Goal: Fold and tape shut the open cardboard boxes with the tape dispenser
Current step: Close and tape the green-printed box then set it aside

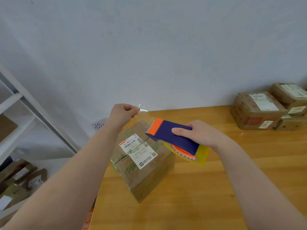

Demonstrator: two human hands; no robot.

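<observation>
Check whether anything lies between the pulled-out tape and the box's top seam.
Nothing visible does. The left hand pinches the clear tape strip, drawn from the tape dispenser in the right hand, over the far top edge of the cardboard box. Only a flat shipping label lies across the seam.

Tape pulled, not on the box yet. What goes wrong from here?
1. The tape strip hangs free between left hand and tape dispenser; it may fold onto itself.
2. Neither hand steadies the box, which sits near the table's left edge; pressing tape down may shove it.
</observation>
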